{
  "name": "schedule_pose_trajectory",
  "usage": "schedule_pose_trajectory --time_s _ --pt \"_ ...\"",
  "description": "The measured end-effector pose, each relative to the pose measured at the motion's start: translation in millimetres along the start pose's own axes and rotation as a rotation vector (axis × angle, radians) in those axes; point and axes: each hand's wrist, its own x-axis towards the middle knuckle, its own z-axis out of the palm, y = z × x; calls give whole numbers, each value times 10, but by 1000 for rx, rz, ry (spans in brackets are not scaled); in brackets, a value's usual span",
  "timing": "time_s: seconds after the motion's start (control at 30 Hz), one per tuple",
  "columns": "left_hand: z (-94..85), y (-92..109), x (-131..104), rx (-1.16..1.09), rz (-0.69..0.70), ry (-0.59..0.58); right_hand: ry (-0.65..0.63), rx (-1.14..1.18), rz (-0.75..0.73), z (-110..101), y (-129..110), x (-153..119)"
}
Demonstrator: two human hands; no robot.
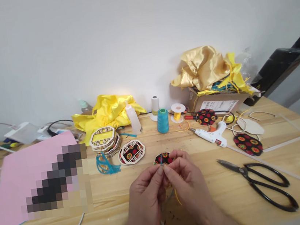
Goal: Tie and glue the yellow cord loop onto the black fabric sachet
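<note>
One patch sits near the middle of the scene, a teal cord running across its face. The left hand and right hand are both nearly closed, fingertips pinched together on the patch and the cord's near end; which finger bears on which is hidden. A yellow cord hangs below the right hand. The step in hand looks like fixing the teal cord at the patch's near edge; the next move seems to call for one steady pinch while the other draws the cord snug. Scissors lie to the right, untouched.
</note>
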Motion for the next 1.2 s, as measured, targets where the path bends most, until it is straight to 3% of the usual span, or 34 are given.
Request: schedule_pose_trajectory --time_s 0.5,0.8,1.2 --pt "-15 39 9 48 -23 -4 -8 47 38 -46 72 41" --pt "-7 58 8 82 -39 -24 -215 193 110 -117 -26 72" --pt "-13 57 -8 119 -74 -46 -176 297 203 -113 -43 84"
